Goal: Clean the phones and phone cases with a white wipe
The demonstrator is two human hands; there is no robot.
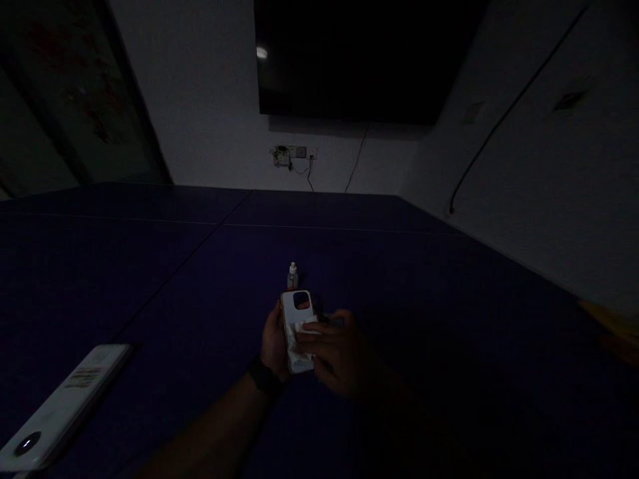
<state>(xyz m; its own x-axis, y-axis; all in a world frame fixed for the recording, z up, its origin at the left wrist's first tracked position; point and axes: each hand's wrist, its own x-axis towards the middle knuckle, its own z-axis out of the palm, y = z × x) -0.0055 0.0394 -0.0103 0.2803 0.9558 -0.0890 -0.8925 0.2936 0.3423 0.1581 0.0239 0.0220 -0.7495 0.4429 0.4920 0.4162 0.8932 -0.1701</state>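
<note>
A pale phone case with a large camera cutout is tilted up above the dark blue table. My left hand, with a dark band on the wrist, grips the case along its left edge. Against the lower part of the case my right hand presses a crumpled white tissue under its fingers. Just beyond the top of the case stands a small clear bottle with a white cap, its base hidden by the case. Dim light blurs the finer details.
The dark blue table has a seam and a thin pale line across it. A long white device lies at the near left. A wall socket with cables and a large dark screen are on the wall behind.
</note>
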